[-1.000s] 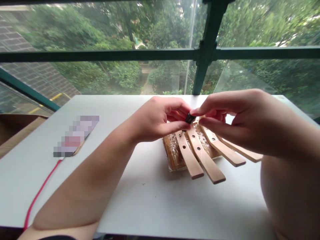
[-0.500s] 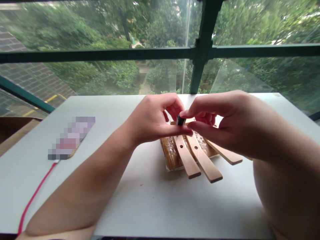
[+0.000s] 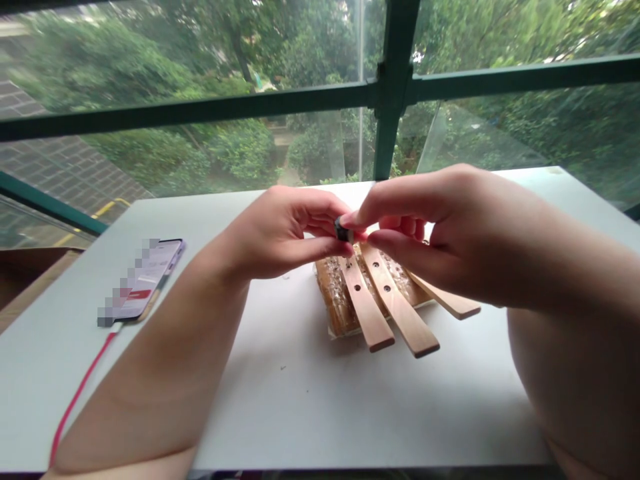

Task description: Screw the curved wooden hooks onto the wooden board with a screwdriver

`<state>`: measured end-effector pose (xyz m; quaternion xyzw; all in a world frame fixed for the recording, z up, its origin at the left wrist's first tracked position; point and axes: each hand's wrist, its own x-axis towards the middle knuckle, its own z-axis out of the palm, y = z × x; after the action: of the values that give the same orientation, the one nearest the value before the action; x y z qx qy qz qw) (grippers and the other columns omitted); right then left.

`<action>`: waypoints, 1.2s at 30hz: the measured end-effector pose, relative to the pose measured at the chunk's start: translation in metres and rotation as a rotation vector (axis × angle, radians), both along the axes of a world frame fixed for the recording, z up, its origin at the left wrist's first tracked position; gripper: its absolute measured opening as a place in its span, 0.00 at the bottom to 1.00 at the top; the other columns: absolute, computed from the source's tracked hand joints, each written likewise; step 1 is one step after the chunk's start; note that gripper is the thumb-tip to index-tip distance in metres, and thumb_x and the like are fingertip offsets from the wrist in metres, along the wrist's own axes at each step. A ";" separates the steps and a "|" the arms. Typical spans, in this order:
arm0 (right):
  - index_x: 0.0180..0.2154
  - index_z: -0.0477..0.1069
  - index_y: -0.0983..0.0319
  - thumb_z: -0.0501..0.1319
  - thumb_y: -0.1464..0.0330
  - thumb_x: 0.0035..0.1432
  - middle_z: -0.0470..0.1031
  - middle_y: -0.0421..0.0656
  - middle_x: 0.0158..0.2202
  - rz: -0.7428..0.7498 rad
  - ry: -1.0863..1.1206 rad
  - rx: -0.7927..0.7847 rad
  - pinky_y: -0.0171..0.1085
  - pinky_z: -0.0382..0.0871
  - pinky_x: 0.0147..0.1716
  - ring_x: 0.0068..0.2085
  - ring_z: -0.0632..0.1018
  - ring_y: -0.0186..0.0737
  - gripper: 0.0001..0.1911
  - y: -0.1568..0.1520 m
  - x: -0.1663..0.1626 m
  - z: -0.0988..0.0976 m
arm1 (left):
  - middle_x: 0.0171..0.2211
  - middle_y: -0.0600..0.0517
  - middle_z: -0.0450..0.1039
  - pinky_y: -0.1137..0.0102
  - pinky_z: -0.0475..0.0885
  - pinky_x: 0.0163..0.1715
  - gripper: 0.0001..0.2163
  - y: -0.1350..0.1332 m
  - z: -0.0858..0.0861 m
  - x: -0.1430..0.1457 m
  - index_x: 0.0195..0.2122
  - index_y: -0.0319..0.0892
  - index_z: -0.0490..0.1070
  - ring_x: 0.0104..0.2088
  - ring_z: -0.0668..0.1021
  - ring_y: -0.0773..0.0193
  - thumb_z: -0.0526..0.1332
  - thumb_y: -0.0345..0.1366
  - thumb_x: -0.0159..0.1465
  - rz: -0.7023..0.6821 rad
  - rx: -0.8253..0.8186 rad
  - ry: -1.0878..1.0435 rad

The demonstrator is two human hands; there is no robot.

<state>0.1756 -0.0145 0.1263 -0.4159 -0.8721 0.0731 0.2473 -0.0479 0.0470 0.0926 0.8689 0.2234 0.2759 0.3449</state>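
A small black cylinder with a paler end is held up between my two hands, over the wooden pieces. My left hand is closed around it, thumb below and fingers behind. From the other side, my right hand pinches at it with index finger and thumb, the index fingertip lying against its top. Under the hands, curved wooden slats with drilled holes, among them a left slat and a middle slat, rest on a brown block wrapped in clear plastic. My right hand partly covers another slat.
On the left of the white table lies a phone, its screen partly blurred, with a red cable plugged in. A cardboard box stands beyond the table's left edge. Windows with a green frame rise behind the table.
Both hands have shifted slightly left with the black cylinder, which has tipped from near upright to more sideways. The view has tilted a little. The slats stay on the block.
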 end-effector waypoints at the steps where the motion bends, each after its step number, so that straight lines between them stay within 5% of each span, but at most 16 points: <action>1: 0.37 0.76 0.53 0.61 0.69 0.57 0.76 0.35 0.28 -0.002 0.002 -0.006 0.34 0.61 0.22 0.25 0.71 0.31 0.07 0.000 0.001 0.001 | 0.31 0.53 0.77 0.72 0.78 0.36 0.03 0.001 0.000 -0.001 0.36 0.44 0.76 0.34 0.80 0.65 0.66 0.34 0.60 -0.004 -0.003 0.018; 10: 0.37 0.75 0.55 0.61 0.69 0.58 0.73 0.35 0.26 0.005 0.008 0.027 0.34 0.59 0.23 0.25 0.69 0.30 0.06 0.000 0.002 0.001 | 0.35 0.50 0.79 0.72 0.76 0.37 0.07 0.001 -0.002 0.004 0.41 0.41 0.75 0.36 0.80 0.63 0.62 0.37 0.64 -0.075 0.019 0.073; 17: 0.41 0.75 0.58 0.58 0.72 0.60 0.76 0.38 0.36 0.106 -0.038 0.053 0.34 0.62 0.35 0.35 0.73 0.34 0.09 0.010 -0.002 -0.008 | 0.33 0.51 0.79 0.72 0.74 0.38 0.08 0.004 -0.007 0.006 0.38 0.41 0.76 0.36 0.80 0.62 0.62 0.40 0.65 -0.039 0.062 0.059; 23: 0.43 0.74 0.58 0.57 0.70 0.60 0.78 0.41 0.37 0.025 -0.074 0.029 0.34 0.61 0.34 0.35 0.75 0.36 0.12 0.010 -0.003 -0.008 | 0.35 0.51 0.80 0.70 0.75 0.39 0.11 0.004 -0.004 0.003 0.41 0.42 0.77 0.36 0.80 0.63 0.65 0.42 0.62 -0.016 0.097 0.102; 29: 0.43 0.72 0.60 0.53 0.70 0.62 0.76 0.42 0.36 -0.005 -0.117 0.047 0.35 0.59 0.33 0.34 0.73 0.36 0.11 0.010 -0.003 -0.006 | 0.46 0.48 0.77 0.64 0.70 0.53 0.09 0.011 -0.002 0.003 0.38 0.45 0.78 0.48 0.76 0.57 0.67 0.41 0.58 0.047 0.340 0.209; 36: 0.38 0.66 0.62 0.56 0.66 0.62 0.72 0.42 0.31 -0.058 -0.170 0.088 0.35 0.56 0.31 0.31 0.68 0.35 0.06 0.008 -0.006 -0.010 | 0.50 0.48 0.74 0.65 0.68 0.55 0.04 0.009 -0.004 0.007 0.35 0.43 0.77 0.51 0.74 0.57 0.64 0.35 0.59 0.002 0.360 0.264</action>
<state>0.1693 -0.0064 0.1160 -0.4344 -0.8799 -0.0082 0.1924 -0.0414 0.0560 0.0883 0.9448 0.2147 0.1956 0.1517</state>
